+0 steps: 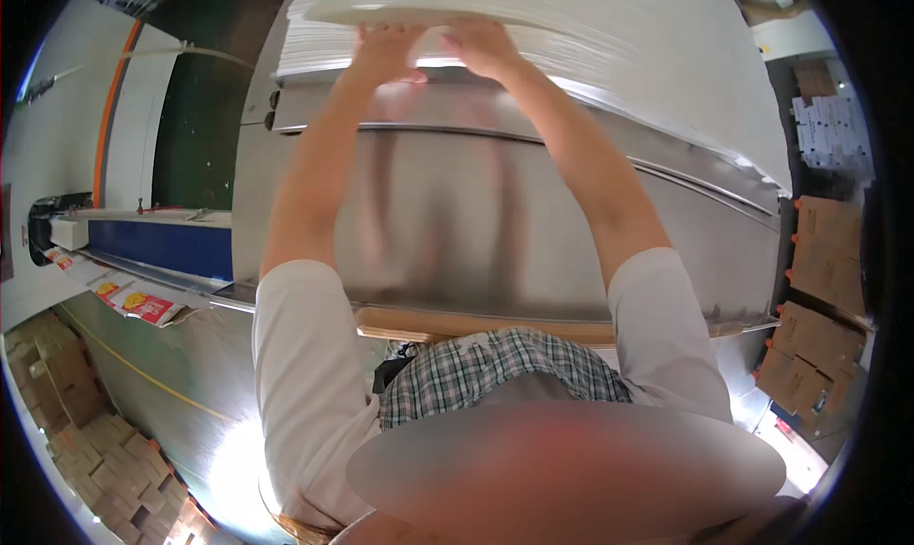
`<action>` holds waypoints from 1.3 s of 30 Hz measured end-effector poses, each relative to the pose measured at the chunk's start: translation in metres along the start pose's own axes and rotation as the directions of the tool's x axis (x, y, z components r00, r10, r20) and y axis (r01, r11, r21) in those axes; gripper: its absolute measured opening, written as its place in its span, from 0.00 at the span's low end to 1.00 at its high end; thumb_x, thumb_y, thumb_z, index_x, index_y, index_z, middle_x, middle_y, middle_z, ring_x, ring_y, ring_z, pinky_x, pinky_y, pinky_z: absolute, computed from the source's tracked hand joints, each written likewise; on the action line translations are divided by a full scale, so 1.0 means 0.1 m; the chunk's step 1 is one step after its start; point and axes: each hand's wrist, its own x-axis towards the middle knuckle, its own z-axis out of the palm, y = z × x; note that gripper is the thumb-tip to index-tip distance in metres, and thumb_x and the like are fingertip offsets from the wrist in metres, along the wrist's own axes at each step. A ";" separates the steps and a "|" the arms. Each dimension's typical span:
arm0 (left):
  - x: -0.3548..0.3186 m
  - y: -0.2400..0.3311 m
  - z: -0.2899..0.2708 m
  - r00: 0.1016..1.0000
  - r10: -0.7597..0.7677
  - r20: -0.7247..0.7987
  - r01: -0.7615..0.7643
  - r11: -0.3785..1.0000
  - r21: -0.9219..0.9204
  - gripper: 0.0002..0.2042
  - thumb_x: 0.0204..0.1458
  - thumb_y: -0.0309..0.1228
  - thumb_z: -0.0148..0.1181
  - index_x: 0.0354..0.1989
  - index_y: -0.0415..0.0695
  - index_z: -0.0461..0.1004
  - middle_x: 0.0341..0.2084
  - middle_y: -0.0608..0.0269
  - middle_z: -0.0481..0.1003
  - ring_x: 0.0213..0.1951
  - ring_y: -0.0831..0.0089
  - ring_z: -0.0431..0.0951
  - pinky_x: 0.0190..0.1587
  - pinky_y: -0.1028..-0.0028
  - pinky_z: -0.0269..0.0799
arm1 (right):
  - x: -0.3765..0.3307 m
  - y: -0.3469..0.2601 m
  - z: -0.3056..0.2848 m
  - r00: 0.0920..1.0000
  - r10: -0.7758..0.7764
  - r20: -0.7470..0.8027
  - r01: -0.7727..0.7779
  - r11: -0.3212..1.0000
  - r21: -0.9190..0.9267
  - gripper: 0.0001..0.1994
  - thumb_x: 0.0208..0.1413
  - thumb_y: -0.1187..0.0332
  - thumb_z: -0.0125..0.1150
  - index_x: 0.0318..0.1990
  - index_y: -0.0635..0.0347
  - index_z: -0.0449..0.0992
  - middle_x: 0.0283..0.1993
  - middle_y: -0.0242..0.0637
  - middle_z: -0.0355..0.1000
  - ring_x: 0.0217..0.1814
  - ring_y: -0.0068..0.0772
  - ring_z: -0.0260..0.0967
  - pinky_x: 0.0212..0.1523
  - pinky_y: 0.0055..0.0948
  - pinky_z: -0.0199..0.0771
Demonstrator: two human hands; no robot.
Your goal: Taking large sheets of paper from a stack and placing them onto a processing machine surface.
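A thick stack of white paper sheets (328, 48) lies at the top of the head view, its layered near edge toward me. Both my arms reach forward to that edge. My left hand (386, 54) is against it, with the fingers spread at the sheets and the thumb apart, lower down. Close by on the right, my right hand (483, 47) touches the same edge, its thumb pointing toward the left hand and its fingers extended on the sheets. Around the hands the upper sheets bow up slightly and look blurred. Neither hand visibly pinches a sheet.
A shiny metal table (438, 212) spans the space between me and the stack, with a wooden strip (486, 328) along its near edge. Printed sheets (133, 297) lie on a blue-sided machine (162, 247) at left. Cardboard boxes (824, 255) stand at right, more cartons (109, 469) lower left.
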 end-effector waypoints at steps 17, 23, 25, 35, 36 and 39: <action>-0.27 -0.31 -0.15 0.709 -0.645 0.285 0.510 0.749 0.424 0.50 0.25 0.28 0.69 0.61 0.53 0.43 0.61 0.62 0.48 0.61 0.53 0.47 0.51 0.31 0.47 | -2.63 3.41 -3.32 0.621 0.554 0.555 -0.335 0.827 -0.451 0.36 0.42 0.40 0.52 0.58 0.47 0.57 0.57 0.36 0.59 0.60 0.40 0.53 0.55 0.50 0.52; -0.72 -0.76 -0.24 0.814 -0.532 0.235 0.433 0.824 0.365 0.50 0.23 0.27 0.69 0.60 0.50 0.45 0.59 0.59 0.51 0.60 0.53 0.50 0.56 0.43 0.49 | -3.15 4.25 -4.16 0.352 0.661 0.663 -0.348 0.750 -0.563 0.51 0.16 0.67 0.75 0.58 0.47 0.55 0.57 0.39 0.59 0.61 0.42 0.52 0.58 0.40 0.57; -0.89 -0.97 -0.15 0.865 -0.438 0.245 0.349 0.876 0.334 0.49 0.23 0.26 0.69 0.60 0.49 0.45 0.58 0.56 0.52 0.60 0.54 0.51 0.57 0.48 0.49 | -3.48 4.58 -4.25 0.366 0.719 0.591 -0.247 0.688 -0.683 0.50 0.16 0.69 0.74 0.58 0.47 0.55 0.56 0.39 0.59 0.60 0.41 0.54 0.57 0.37 0.59; -1.20 -0.94 -0.13 0.969 -0.222 -0.106 0.238 0.956 0.170 0.40 0.23 0.27 0.68 0.54 0.45 0.58 0.53 0.48 0.60 0.56 0.52 0.57 0.58 0.59 0.50 | -3.94 4.40 -4.55 0.631 0.754 0.182 -0.548 0.599 -0.583 0.27 0.33 0.65 0.66 0.48 0.50 0.68 0.52 0.43 0.62 0.56 0.47 0.55 0.57 0.40 0.55; -1.17 -0.90 -0.12 0.962 -0.227 -0.149 0.252 0.950 0.183 0.39 0.24 0.27 0.68 0.53 0.45 0.59 0.53 0.48 0.60 0.56 0.53 0.57 0.58 0.59 0.50 | -3.98 4.41 -4.58 0.698 0.699 0.155 -0.507 0.636 -0.581 0.26 0.33 0.64 0.65 0.47 0.51 0.69 0.51 0.44 0.63 0.55 0.47 0.56 0.55 0.40 0.56; -1.17 -0.83 -0.17 0.940 -0.220 -0.261 0.282 0.931 0.232 0.38 0.26 0.28 0.67 0.53 0.46 0.59 0.53 0.50 0.61 0.55 0.54 0.59 0.58 0.60 0.50 | -3.91 4.33 -4.78 0.591 0.784 0.192 -0.538 0.560 -0.630 0.23 0.32 0.63 0.65 0.41 0.53 0.72 0.46 0.44 0.66 0.50 0.48 0.59 0.51 0.41 0.59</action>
